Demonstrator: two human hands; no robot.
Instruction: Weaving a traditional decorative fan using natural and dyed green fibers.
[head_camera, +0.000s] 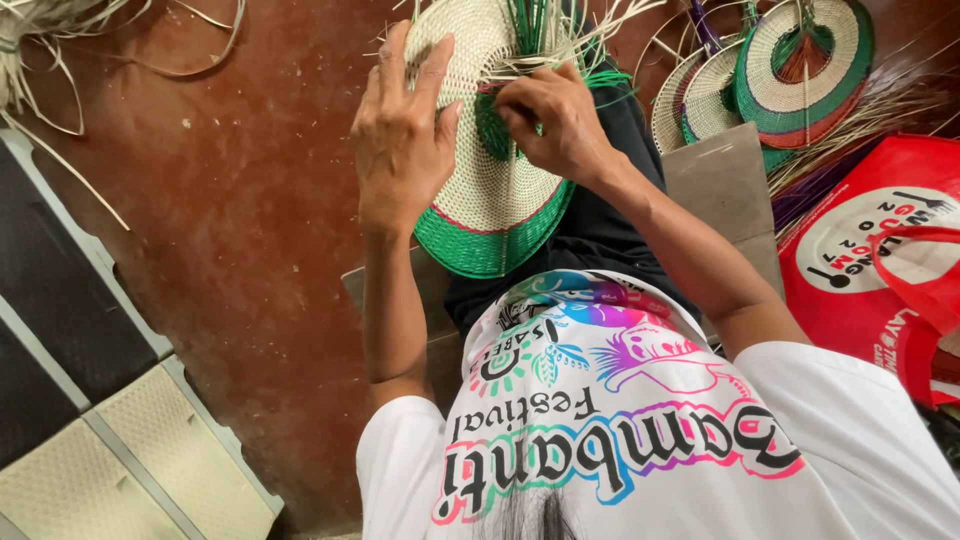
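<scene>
A round woven fan (490, 200), cream with a green rim and a green centre, rests on my lap. Loose cream and green strands stick out of its far edge. My left hand (400, 140) lies flat over the fan's left side and holds it steady. My right hand (555, 120) pinches a strand near the green centre with closed fingers. I wear a white printed shirt and dark trousers.
Several finished woven fans (790, 80) in cream, green and red lie at the upper right. A red bag (880, 250) sits at the right. Loose dry strands (40, 40) lie at the upper left on the reddish-brown floor (230, 200). Tiled steps (90, 400) run along the lower left.
</scene>
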